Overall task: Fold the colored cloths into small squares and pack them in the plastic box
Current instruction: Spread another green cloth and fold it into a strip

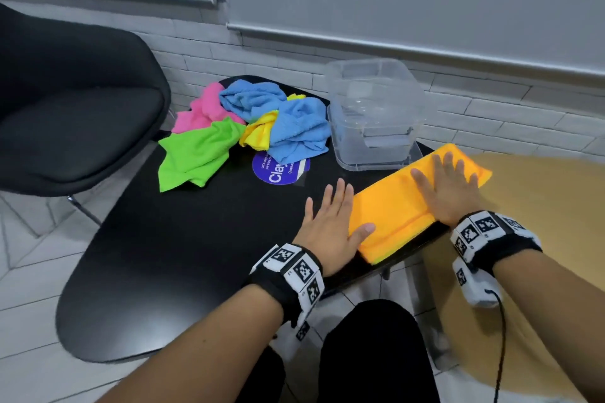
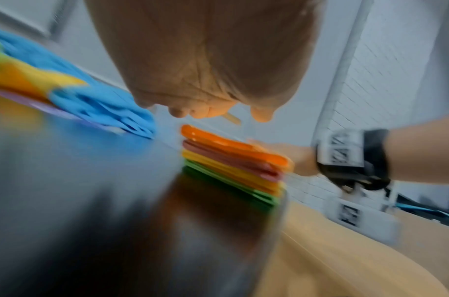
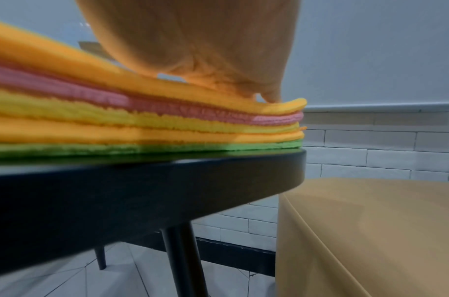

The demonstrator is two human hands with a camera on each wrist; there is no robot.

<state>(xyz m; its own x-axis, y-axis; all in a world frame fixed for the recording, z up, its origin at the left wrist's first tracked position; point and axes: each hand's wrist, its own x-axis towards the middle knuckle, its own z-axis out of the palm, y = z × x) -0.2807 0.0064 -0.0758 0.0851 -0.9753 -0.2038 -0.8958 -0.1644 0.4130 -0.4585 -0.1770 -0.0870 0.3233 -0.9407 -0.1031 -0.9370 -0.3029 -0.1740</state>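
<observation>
Orange cloth (image 1: 415, 203) lies folded long on top of a flat stack at the near right edge of the black bench (image 1: 196, 239), just in front of the plastic box (image 1: 373, 114). Right wrist view shows the stack layers under it: pink, yellow, orange, green at the bottom.

Right hand (image 1: 448, 193) lies flat on the orange cloth, fingers straight and spread, palm pressing down; grip wide, holding nothing. Left hand (image 1: 330, 226) is flat on the bench just left of the orange cloth, fingers straight, thumb tip on the cloth's near left corner; grip wide too.

Plastic box is clear and lidless; contents hard to make out. Left of the box: loose pile of unfolded cloths (image 1: 248, 121), pink, blue, yellow and green, partly covering a round purple sticker (image 1: 278, 170). Black chair (image 1: 75, 108) stands well left of the box, off the bench.
</observation>
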